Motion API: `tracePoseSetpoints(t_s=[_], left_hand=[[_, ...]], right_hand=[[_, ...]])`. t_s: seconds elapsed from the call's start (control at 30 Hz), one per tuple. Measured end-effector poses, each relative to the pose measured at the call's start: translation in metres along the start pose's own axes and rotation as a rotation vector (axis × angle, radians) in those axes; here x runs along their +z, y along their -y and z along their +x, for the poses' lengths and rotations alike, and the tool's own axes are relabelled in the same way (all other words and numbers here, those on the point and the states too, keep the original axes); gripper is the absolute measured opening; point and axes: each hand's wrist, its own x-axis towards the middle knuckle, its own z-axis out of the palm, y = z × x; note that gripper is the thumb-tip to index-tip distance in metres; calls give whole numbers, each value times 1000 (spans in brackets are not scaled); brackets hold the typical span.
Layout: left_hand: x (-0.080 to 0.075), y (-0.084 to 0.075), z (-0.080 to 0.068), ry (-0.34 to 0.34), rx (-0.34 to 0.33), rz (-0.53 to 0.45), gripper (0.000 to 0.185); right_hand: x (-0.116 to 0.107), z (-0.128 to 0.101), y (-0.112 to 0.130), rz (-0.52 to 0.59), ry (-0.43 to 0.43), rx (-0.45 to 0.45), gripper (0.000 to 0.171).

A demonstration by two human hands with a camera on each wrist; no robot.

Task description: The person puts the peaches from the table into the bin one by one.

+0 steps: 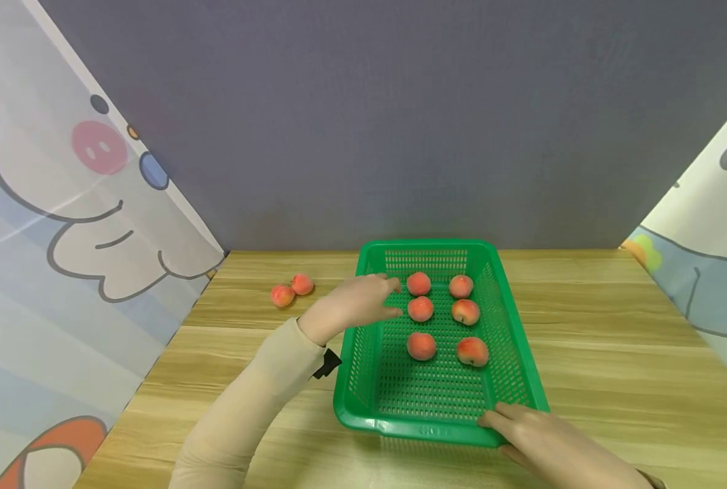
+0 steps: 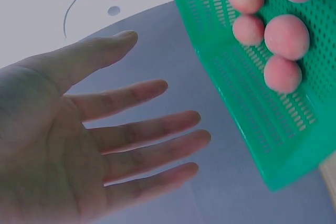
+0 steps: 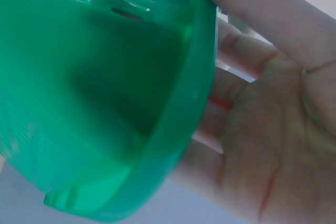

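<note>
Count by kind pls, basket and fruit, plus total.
Basket: 1
Peaches: 8 (6 inside, 2 on the table)
Total: 9

Left hand outstretched, fingers apart

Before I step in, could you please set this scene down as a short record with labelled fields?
Container: rectangular green perforated plastic basket on a wood-grain table
Inside: six round red-orange peaches, in two near-to-far lines of three
Outside: two similar peaches, close together, left of the basket
Left grip: fingers extended, holding nothing, by the basket's left rim
Right grip: holds the basket's rim at the near right corner
Background: plain grey wall
</note>
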Motion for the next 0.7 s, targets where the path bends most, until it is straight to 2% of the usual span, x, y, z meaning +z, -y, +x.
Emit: tracePoseSetpoints(t_s=[0.1, 0.33, 0.5, 0.7], left_hand=[[1, 8, -9, -55, -5, -7, 39], [6, 29, -26, -237, -25, -35, 31], [14, 44, -34, -362, -30, -58, 30], [25, 62, -41, -502, -40, -65, 29]], right_hand=[[0, 0, 0, -1, 0, 0, 32], [0, 0, 0, -1, 15, 6, 32], [-1, -1, 2, 21, 60, 36, 32], [-3, 0, 3, 26, 65, 41, 31]])
